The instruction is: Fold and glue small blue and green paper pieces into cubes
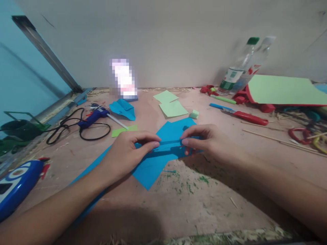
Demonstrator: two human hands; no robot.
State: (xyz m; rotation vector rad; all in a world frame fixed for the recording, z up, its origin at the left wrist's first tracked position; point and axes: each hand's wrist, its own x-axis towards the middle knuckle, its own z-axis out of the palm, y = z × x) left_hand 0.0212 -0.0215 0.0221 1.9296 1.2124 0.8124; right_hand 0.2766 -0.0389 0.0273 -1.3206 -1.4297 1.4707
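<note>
head view, blue strip [170, 144], between left grip [129, 148] and right grip [211, 140]

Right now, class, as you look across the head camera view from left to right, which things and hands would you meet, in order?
Blue-and-white device → glue gun → left hand → right hand → green-capped bottle → red ring.

Dimly lit, cool in tone; blown white and pixelated at the upright screen [124, 78]; darkly shadowed below the right hand [208, 139] and across the near tabletop [133, 221]; smeared around the bottles [231, 77]; stretched toward the edges.
</note>
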